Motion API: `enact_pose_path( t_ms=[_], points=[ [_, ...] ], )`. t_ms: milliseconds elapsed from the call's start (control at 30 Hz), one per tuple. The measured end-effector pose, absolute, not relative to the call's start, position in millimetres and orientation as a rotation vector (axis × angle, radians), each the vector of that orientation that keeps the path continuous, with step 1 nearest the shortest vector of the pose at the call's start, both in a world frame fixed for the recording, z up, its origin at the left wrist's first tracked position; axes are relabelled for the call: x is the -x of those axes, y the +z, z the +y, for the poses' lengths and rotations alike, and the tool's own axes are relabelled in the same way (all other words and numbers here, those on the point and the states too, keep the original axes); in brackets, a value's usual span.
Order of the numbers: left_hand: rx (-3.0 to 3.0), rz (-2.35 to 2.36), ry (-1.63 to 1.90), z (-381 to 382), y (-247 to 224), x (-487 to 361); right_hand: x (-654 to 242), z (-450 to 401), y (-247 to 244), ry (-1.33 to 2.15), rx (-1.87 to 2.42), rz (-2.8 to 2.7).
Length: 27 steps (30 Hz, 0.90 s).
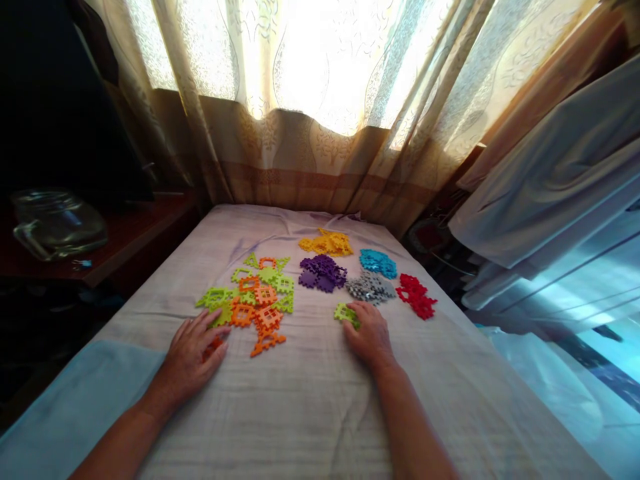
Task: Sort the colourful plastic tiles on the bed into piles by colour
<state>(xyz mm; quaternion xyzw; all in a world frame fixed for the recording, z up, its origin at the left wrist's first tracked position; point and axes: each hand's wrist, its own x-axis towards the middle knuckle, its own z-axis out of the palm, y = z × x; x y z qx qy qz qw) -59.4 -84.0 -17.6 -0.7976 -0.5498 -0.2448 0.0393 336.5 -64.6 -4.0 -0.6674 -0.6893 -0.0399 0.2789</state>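
My left hand [193, 347] rests at the near-left edge of a spread of lime-green and orange plastic interlocking pieces. Its fingers are apart, touching a green piece [223, 315], and an orange piece [215, 344] shows partly beneath them. On the right, my right hand [369, 331] has its thumb and fingers closed around a lime-green window-shaped interlocking piece [344, 311], lying at the cloth. Among the mixed pieces are an orange window piece [269, 319] and an orange triangular piece [267, 343]. Just beyond my right hand sits a grey pile [371, 287] of toothed pieces.
Further piles are purple [323, 273], yellow [327, 243], blue [379, 263] and red [416, 296]. They lie on a pale cloth-covered surface [290, 413]. A glass jug [57, 223] stands on a dark table at left. Curtains [300, 153] hang behind; clothes [555, 167] hang at right.
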Motion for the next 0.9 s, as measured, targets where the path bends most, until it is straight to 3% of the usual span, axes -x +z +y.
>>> enact_pose_path(
  t_ms=[600,900],
  points=[
    [2.112,-1.911,-0.889,-89.3,-9.5,54.0,-308.0,-76.6,-15.8,0.152,1.428,-2.046],
    [2.14,-1.986,-0.737,-90.4,-14.9,53.0,-272.0,-54.4,5.9,-0.001,1.483,-1.927]
  ],
)
